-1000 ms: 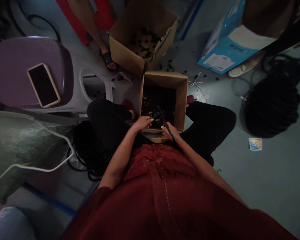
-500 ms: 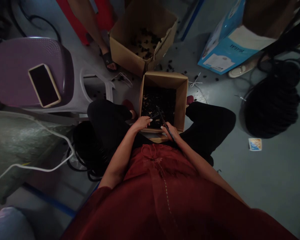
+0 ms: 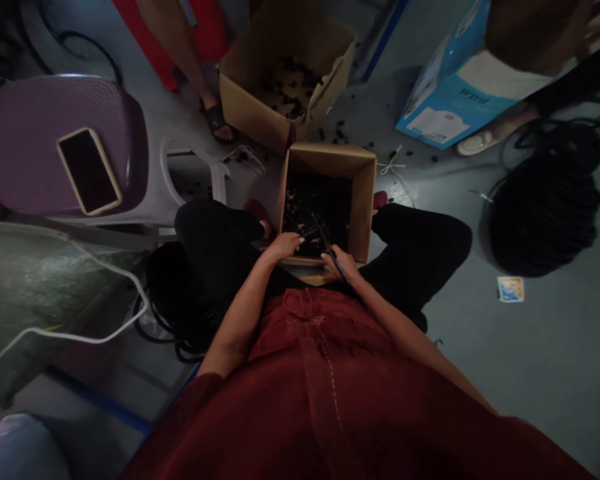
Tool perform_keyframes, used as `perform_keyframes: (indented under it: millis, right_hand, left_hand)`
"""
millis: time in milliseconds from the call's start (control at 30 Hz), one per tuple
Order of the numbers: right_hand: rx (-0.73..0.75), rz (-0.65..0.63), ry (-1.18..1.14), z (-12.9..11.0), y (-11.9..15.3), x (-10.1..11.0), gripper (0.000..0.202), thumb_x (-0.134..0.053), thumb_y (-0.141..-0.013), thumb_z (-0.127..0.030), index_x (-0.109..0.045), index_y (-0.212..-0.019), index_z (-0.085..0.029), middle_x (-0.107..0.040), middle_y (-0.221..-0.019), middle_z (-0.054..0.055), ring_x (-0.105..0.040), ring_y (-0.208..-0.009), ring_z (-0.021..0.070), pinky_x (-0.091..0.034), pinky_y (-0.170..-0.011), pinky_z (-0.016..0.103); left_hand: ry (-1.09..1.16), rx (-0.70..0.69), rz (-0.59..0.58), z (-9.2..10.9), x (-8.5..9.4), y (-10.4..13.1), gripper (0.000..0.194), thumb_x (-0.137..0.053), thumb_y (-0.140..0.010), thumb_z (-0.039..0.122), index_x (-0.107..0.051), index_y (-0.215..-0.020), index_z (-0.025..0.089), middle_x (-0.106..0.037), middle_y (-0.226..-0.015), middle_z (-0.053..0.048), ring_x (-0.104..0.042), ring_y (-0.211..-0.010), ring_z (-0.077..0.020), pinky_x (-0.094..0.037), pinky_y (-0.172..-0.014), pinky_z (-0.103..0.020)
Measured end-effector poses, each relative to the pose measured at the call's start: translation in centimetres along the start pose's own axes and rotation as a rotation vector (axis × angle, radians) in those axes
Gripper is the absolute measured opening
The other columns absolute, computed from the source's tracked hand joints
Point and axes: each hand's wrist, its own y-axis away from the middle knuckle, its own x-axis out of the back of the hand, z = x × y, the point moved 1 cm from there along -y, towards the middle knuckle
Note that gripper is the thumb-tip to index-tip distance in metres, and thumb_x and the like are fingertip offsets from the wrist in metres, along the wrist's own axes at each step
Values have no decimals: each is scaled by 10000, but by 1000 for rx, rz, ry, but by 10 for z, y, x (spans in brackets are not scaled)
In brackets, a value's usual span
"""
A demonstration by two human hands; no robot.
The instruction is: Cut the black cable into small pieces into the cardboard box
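My left hand (image 3: 286, 247) is closed at the near left edge of a small cardboard box (image 3: 364, 200). Its fingertips pinch a thin black strip (image 3: 308, 233) that points into the box. My right hand (image 3: 342, 263) is wrapped round a long dark tool that looks like scissors (image 3: 324, 233). The slim end of this tool points away from me over the box and lies close to the black strip; I cannot tell whether they touch. Many small black pieces (image 3: 325, 193) cover the bottom of the box, which stands between my legs.
Behind stands a bigger cardboard box (image 3: 253, 100) with black pieces inside. A purple stool (image 3: 25, 147) at left bears a phone (image 3: 90, 171). At right are a blue carton (image 3: 433, 127) and a black coiled bundle (image 3: 543, 207). Other people's feet show nearby.
My hands and the tool have hardly moved. At the upper right, another person's leg and hand beside the blue carton have shifted slightly.
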Motion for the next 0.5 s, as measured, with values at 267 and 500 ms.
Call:
perform_keyframes:
  millis: [267, 500]
  right_hand:
    - [-3, 6, 17, -2, 1, 1, 235, -453, -816, -444, -531, -898, -238, -614, -737, 29, -583, -719, 203, -394, -636, 269]
    - [-9, -57, -69, -2, -1, 5, 314, -445, -819, -504, -544, -943, -233, -624, -749, 27, -592, -703, 193, -421, -625, 273]
  left_hand:
    - [-39, -47, 0, -2, 1, -1, 255, -435, -801, 268, -490, -582, 149, -484, -535, 13, -379, -471, -71, -266, -464, -203]
    - [-139, -167, -66, 0, 6, -4, 238, -443, -794, 263, -506, -599, 144, -465, -553, 22, -395, -533, -84, -284, -539, -214]
